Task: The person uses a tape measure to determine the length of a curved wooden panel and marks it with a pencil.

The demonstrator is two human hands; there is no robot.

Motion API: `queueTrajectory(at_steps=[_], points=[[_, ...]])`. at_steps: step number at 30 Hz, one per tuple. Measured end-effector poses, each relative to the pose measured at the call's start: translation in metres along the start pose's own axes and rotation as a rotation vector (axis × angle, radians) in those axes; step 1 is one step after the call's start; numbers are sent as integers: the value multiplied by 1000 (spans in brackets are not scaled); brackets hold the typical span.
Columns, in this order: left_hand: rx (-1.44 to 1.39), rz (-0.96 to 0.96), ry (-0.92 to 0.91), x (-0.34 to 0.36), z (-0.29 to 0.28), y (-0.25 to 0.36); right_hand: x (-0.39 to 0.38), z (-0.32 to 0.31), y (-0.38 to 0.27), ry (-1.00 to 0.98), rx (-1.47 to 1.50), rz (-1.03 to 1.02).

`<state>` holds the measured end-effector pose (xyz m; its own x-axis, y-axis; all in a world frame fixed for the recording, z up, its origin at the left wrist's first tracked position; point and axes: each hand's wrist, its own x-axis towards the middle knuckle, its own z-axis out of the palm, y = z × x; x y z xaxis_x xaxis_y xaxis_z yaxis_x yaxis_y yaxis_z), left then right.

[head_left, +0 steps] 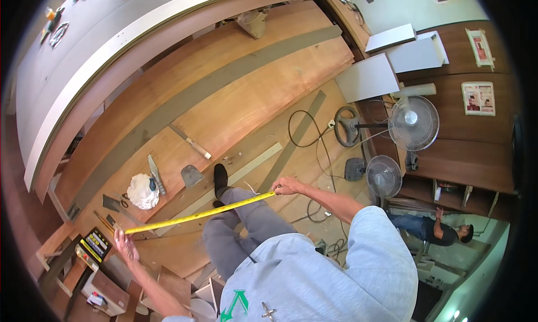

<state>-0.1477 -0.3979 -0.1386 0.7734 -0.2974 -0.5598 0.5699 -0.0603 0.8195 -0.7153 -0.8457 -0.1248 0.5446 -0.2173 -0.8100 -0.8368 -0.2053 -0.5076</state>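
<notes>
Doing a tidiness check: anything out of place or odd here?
Yes: black cable lies in loose loops on the floor right of the legs, a possible trip hazard. A crumpled white bundle also looks untidy. No spill visible.

Metal-looking tape measure point(196, 215), smooth wooden panel point(241, 98)

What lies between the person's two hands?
A yellow tape measure stretches from the left hand to the right hand, as the head view shows.

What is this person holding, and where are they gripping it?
A yellow measuring tape, stretched between both hands: the left hand holds one end of the visible strip, the right hand the other.
</notes>
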Motion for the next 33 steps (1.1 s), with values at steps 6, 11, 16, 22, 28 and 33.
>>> queueTrajectory(at_steps=[6,11,16,22,28,33], points=[[-144,89,-68,-94,162,-47,-15,49,27,387,23,-123],[177,24,-378,-216,247,-183,-25,55,-9,335,250,55],[65,-145,-224,-323,363,-238,-51,29,-67,406,64,-142],[86,-77,52,-311,435,-243,-22,-7,-35,376,-55,-263],[307,-17,122,-288,501,-236,-1,-58,-16,336,-46,-365],[259,-120,190,-265,562,-251,15,-132,44,144,70,-285]])
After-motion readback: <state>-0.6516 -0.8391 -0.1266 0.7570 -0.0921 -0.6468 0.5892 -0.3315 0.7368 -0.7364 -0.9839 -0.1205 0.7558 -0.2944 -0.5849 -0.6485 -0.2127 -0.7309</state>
